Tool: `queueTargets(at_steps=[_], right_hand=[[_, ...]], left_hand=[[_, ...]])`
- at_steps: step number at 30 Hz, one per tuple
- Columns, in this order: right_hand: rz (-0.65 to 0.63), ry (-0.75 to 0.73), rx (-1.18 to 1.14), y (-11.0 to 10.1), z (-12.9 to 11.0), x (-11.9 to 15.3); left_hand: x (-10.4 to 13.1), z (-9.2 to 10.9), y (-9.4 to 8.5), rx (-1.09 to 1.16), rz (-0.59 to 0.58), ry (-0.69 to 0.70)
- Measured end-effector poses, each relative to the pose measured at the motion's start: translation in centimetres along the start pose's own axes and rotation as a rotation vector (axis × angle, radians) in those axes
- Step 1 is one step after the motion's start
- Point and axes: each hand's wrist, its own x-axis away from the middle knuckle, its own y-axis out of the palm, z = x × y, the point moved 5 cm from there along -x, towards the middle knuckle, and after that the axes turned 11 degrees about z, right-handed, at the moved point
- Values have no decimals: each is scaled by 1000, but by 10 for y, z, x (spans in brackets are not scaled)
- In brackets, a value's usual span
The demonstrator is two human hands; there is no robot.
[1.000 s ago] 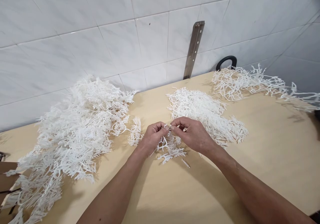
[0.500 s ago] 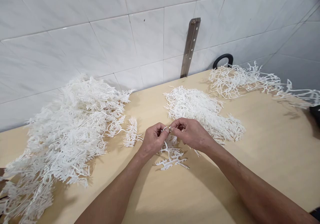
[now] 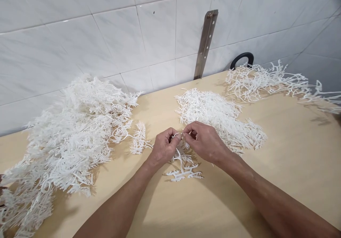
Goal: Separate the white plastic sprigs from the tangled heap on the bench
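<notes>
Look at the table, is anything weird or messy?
A bit: the straggly white sprigs at the far right poke past the edge of the table, so they look untidy. I can't see anything spilled or clearly broken.

Lower white sprig (image 3: 183,173) — farther from the hands (image 3: 163,146)

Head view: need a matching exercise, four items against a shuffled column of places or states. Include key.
1. Metal strip
2. Black handle
3. Largest white pile
4. Left hand and right hand

A. On the left side of the table
B. Fingertips close together
C. Straight, with a row of holes
D. Curved, behind the far-right white sprigs

Pairs: 1-C, 2-D, 3-A, 4-B
</notes>
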Motion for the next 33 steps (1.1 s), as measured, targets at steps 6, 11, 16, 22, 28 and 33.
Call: queueTargets(at_steps=[6, 11, 16, 22, 28, 33], right_hand=[[263, 15, 136, -23, 13, -10], [414, -12, 93, -46, 19, -12], [475, -107, 140, -49, 19, -12], [186, -215, -114, -27, -8, 0], [39, -127, -154, -7, -6, 8], [-56, 24, -181, -1, 6, 6]], left_hand=[[1, -7, 1, 98, -27, -80], [1, -10, 2, 155, 10, -151], [1, -9, 2, 138, 43, -157], [1, -8, 2, 163, 61, -168], [3, -7, 3, 215, 46, -162], [5, -7, 4, 238, 22, -178]])
